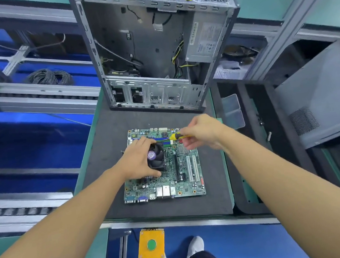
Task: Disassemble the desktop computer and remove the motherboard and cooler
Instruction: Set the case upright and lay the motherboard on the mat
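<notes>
one open grey metal computer case [150, 45], one green motherboard [187, 183], one black cooler fan [157, 159], one yellow-handled screwdriver [175, 136], two bare hands: left hand [137, 161], right hand [202, 132].

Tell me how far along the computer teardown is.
Done: the motherboard lies on the mat, outside the open case. In hand: the left hand grips the cooler while the right hand holds a screwdriver beside it. Left: freeing the cooler, which still sits on the board.

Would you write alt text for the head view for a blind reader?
Left hand grips the cooler on a motherboard on a black mat; right hand holds a yellow screwdriver. An open computer case sits behind.
</notes>
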